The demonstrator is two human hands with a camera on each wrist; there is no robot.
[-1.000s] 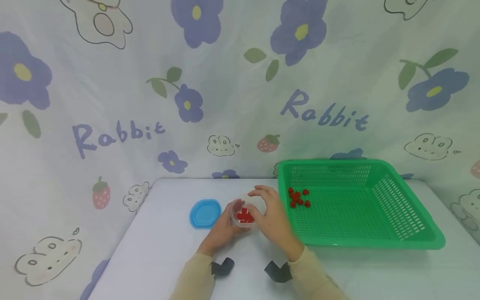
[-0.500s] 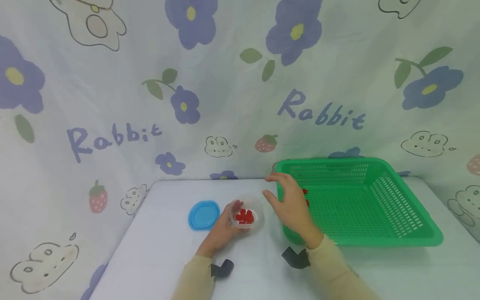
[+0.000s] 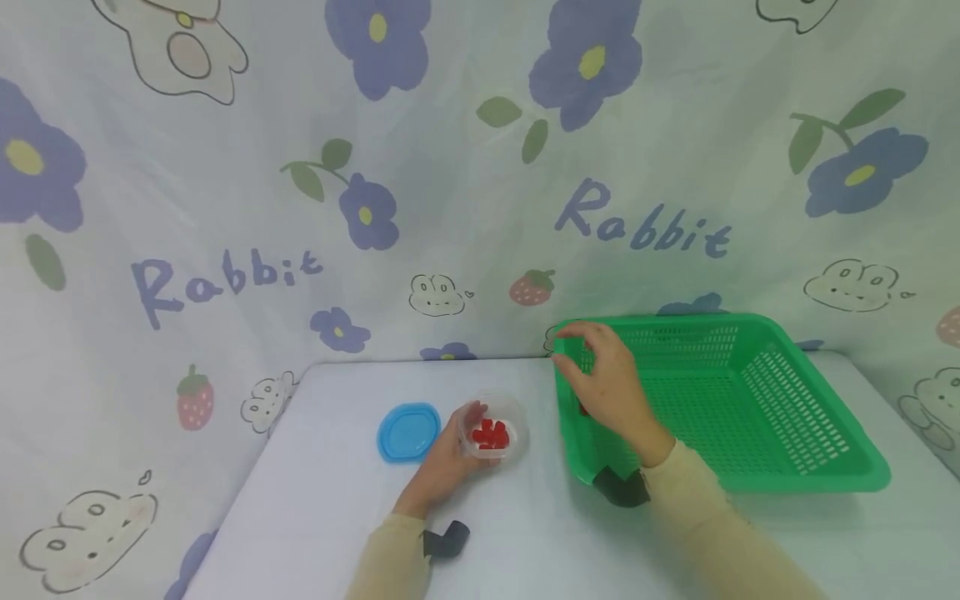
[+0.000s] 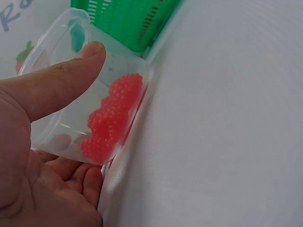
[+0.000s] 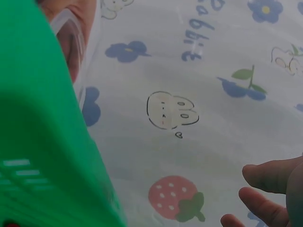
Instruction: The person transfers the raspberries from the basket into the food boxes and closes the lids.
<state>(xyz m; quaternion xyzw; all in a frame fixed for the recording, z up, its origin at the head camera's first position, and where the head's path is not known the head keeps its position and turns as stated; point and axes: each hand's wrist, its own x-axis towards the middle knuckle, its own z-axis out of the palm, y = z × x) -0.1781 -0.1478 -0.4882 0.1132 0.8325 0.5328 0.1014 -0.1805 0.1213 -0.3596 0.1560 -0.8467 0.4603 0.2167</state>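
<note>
My left hand [image 3: 441, 473] grips a clear plastic tub [image 3: 516, 423], its thumb along the near side wall in the left wrist view. Several red raspberries [image 4: 110, 118] lie on the bottom of the tub, which stands low at the white tabletop. Over the left side of the green basket [image 3: 720, 425] is my right hand [image 3: 613, 385], thumb and fingers spread apart with nothing between them. It covers most of the raspberries in that corner; a bit of one raspberry [image 3: 583, 410] shows below the palm.
A blue lid [image 3: 408, 432] lies on the white table [image 3: 330, 500], left of the tub. Behind the table hangs a cloth [image 3: 450, 167] printed with flowers and rabbits. The basket's tall slotted walls stand at the right.
My right hand has moved from the tub rightward, up over the basket's left rim and above the raspberries there. My left hand still holds the tub in the same place.
</note>
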